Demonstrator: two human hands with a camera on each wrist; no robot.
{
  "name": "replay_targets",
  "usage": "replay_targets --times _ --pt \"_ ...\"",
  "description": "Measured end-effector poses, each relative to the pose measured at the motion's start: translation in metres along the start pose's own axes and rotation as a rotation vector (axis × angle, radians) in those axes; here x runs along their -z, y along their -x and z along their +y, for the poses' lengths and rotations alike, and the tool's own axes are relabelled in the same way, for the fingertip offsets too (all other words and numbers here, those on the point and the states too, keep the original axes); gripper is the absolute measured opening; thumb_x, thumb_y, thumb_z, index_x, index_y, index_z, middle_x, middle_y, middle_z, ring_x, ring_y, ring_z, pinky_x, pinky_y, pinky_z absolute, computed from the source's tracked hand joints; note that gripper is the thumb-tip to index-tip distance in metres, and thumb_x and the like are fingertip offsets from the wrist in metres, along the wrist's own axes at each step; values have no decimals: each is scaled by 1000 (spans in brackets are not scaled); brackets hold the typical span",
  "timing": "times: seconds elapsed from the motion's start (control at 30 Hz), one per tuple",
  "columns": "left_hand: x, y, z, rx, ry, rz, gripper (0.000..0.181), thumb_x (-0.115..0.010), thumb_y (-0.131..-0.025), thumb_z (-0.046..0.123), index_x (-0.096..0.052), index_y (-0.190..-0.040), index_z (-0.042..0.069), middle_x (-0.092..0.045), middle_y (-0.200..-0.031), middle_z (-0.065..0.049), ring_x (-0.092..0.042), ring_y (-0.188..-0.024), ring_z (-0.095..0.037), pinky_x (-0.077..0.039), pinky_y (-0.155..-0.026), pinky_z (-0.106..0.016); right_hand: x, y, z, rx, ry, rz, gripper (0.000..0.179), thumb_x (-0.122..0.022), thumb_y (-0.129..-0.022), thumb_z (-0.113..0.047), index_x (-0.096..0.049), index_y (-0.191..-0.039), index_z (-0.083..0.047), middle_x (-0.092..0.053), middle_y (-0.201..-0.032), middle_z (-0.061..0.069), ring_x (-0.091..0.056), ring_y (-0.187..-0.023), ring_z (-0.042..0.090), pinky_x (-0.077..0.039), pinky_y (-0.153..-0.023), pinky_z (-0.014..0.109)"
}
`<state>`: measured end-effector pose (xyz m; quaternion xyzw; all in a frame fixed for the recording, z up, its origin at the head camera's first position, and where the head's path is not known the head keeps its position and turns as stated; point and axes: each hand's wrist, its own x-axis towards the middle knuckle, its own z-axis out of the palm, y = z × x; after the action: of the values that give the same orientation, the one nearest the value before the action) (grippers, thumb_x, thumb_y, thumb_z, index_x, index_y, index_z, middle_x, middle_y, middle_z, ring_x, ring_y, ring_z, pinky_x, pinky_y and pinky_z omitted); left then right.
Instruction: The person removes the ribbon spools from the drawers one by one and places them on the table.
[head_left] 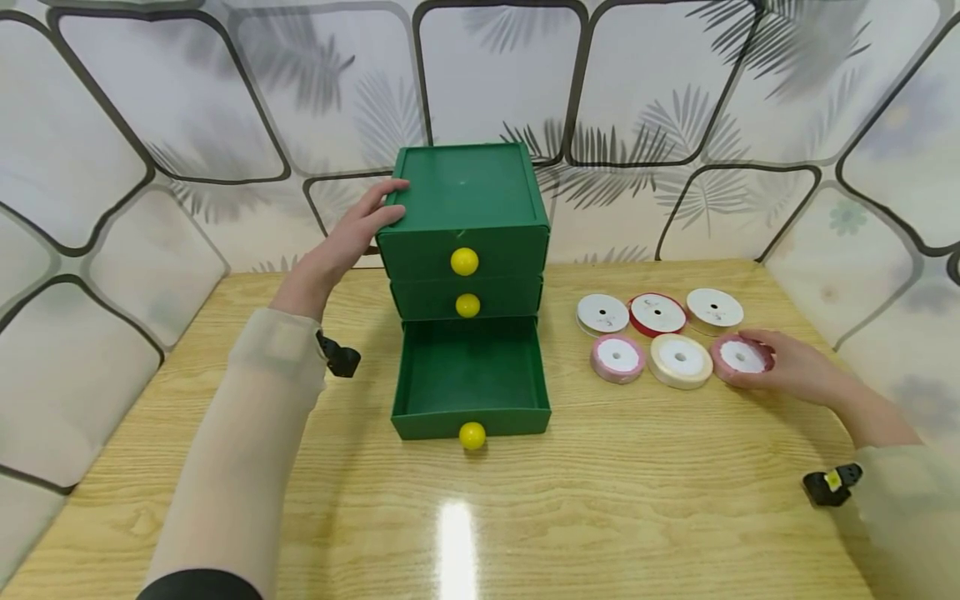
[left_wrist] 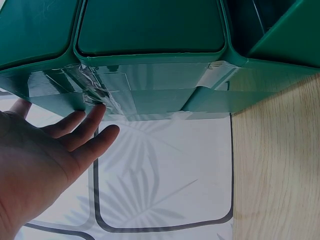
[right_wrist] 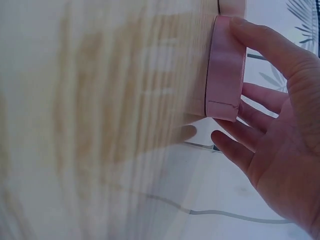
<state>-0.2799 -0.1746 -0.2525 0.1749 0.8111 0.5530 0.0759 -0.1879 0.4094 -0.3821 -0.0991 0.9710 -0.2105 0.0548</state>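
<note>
A green three-drawer cabinet [head_left: 468, 187] with yellow ball knobs stands at the back of the table. Its bottom drawer [head_left: 472, 367] is pulled out and bare inside; the upper two are closed. My left hand [head_left: 345, 237] touches the cabinet's upper left edge, and the left wrist view shows its fingers spread by the taped side. At the far right my right hand [head_left: 798, 367] grips a pink ribbon roll [head_left: 738, 356] between thumb and fingers. In the right wrist view that roll's pink rim [right_wrist: 225, 70] faces the camera, standing against the wooden surface.
Beside it lie a cream ribbon roll [head_left: 680, 361] and another pink roll [head_left: 617, 358]. Behind them are a red-edged spool [head_left: 657, 314] and two white spools, one on the left [head_left: 603, 314] and one on the right [head_left: 715, 310]. Patterned panels [head_left: 495, 75] enclose the wooden table [head_left: 600, 500].
</note>
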Motion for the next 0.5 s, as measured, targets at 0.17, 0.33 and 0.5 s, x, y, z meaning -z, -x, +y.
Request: replay_targets --times 0.17,0.33,0.5 --pt "-1 0 0 0 5 1 57 -41 -103 37 -22 -155 23 0 -162 -1 -6 -147 -25 -23 -107 -60 0 1 -1 -20 -32 -9 85 -79 -81 -34 -38 -138 14 -46 -127 39 -47 -111 49 -40 -85 56" --pt "-2 -1 0 1 2 5 57 -41 -103 37 -23 -155 23 0 -162 -1 -5 -147 -25 -23 -107 -61 4 7 -11 -38 -59 29 91 -81 -79 -37 -35 -141 11 -38 -134 40 -39 -119 55 -36 -88 64" --pt "-1 -1 0 0 4 9 57 -41 -102 36 -23 -155 23 0 -162 -1 -4 -147 -25 -23 -107 -61 8 9 -35 43 -91 121 72 -75 -87 -29 -41 -139 7 -41 -136 35 -38 -121 53 -35 -89 67"
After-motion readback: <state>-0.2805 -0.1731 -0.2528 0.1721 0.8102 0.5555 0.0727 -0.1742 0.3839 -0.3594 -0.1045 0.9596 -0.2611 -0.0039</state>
